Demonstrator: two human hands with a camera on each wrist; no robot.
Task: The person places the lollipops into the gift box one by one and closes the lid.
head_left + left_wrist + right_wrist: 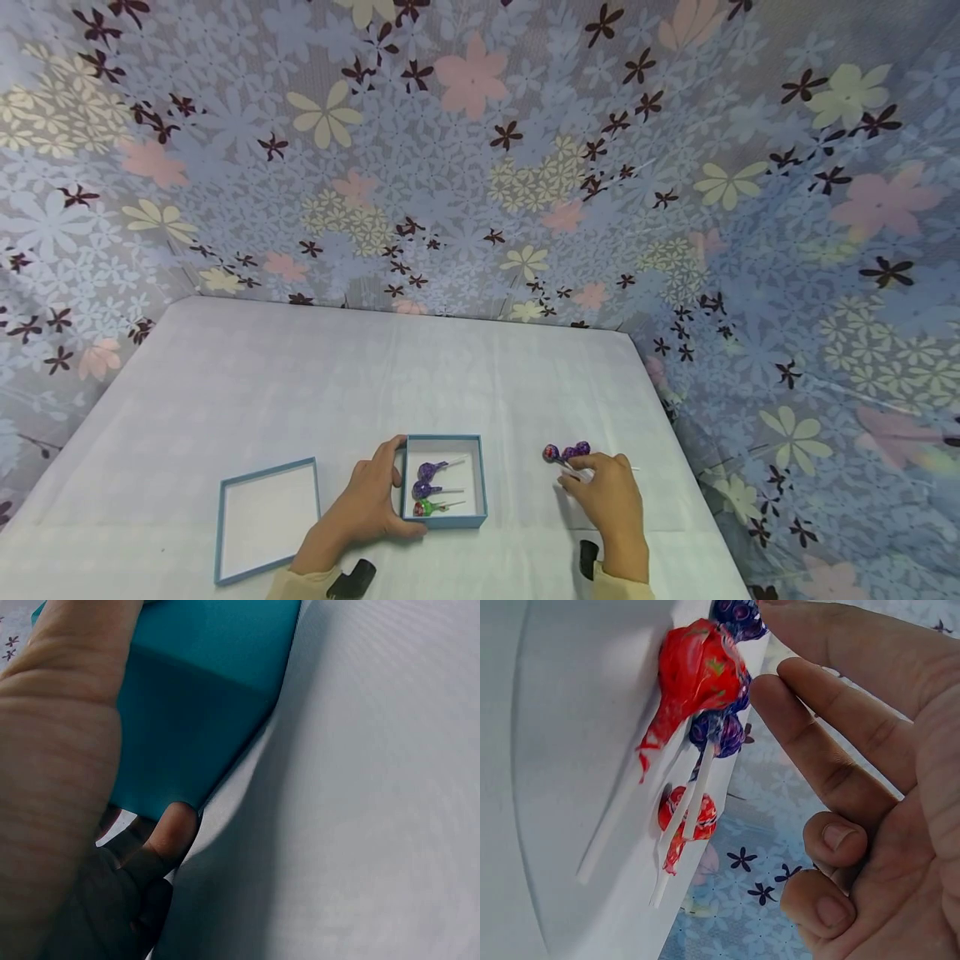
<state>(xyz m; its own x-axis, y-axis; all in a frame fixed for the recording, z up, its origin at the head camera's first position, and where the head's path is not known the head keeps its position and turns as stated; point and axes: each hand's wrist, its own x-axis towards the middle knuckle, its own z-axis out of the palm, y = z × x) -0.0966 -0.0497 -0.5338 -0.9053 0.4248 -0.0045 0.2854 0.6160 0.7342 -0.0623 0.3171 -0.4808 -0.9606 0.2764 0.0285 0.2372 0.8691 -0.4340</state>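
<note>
My left hand [366, 503] grips the left side of a small blue open-topped box [447, 522], thumb along the near wall and fingers at the far left corner. Inside lie two purple-wrapped lollipops [423, 490] and one green-and-red lollipop [424, 507], sticks pointing right. In the left wrist view the teal box wall [199, 735] fills the upper middle. My right hand [612, 497] reaches over a loose group of lollipops on the table. In the right wrist view, its thumb and forefinger stand apart beside a red lollipop [697, 667] and purple lollipops [718, 733]; another red lollipop [686, 814] lies lower.
A shallow blue-edged box lid [220, 533] lies inside-up left of the box. White cloth [337, 367] covers the table. Flower-patterned fabric [450, 167] hangs behind the far edge and along both sides.
</note>
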